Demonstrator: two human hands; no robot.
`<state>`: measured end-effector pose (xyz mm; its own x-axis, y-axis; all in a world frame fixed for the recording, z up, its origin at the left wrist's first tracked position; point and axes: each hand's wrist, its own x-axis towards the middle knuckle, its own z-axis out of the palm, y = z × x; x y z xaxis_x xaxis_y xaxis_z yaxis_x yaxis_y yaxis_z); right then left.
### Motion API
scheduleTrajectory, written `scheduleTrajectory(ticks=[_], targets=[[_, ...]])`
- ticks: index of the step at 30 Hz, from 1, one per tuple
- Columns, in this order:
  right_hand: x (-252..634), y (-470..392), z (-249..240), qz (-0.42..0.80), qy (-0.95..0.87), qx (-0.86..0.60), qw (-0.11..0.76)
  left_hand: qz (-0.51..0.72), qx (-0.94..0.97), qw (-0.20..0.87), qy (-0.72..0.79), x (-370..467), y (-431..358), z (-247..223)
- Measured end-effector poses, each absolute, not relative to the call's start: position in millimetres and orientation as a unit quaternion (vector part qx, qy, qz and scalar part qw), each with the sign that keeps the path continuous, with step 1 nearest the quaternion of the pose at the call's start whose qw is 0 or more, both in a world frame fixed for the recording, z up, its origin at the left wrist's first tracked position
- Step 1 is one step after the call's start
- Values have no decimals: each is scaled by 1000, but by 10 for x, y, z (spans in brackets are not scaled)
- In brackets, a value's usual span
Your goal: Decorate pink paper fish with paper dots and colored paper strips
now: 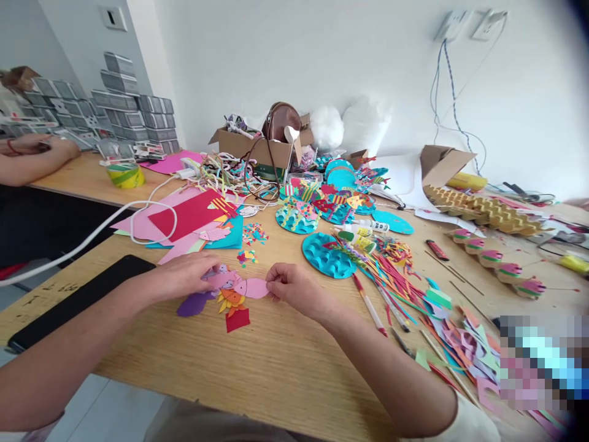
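one pink paper fish (254,288): counted in pinch of right hand (294,290), found dark-lined; could not tell grip of left hand (191,274).

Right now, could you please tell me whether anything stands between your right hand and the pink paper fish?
Nothing visible does: the right hand pinches the pink paper fish by one end. The red paper scrap lies nearer the camera, out of the way.
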<state>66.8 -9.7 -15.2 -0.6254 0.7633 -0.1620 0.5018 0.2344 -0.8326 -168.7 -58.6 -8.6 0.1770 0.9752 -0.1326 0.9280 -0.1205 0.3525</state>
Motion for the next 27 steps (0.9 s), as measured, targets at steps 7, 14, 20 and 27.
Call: scheduleTrajectory(ticks=[7, 14, 20, 27], targets=[[591, -73, -186, 427, -795, -408, 137, 50, 739, 186, 646, -1658, -577, -35], [581, -3, -142, 433, -782, -426, 137, 55, 752, 186, 629, -1703, -552, -96], [561, 128, -204, 452, -765, -435, 148, 56, 758, 193, 620, -1740, -530, -149], [544, 224, -331, 451, -752, -453, 162, 104, 779, 187, 589, -1728, -506, -150]])
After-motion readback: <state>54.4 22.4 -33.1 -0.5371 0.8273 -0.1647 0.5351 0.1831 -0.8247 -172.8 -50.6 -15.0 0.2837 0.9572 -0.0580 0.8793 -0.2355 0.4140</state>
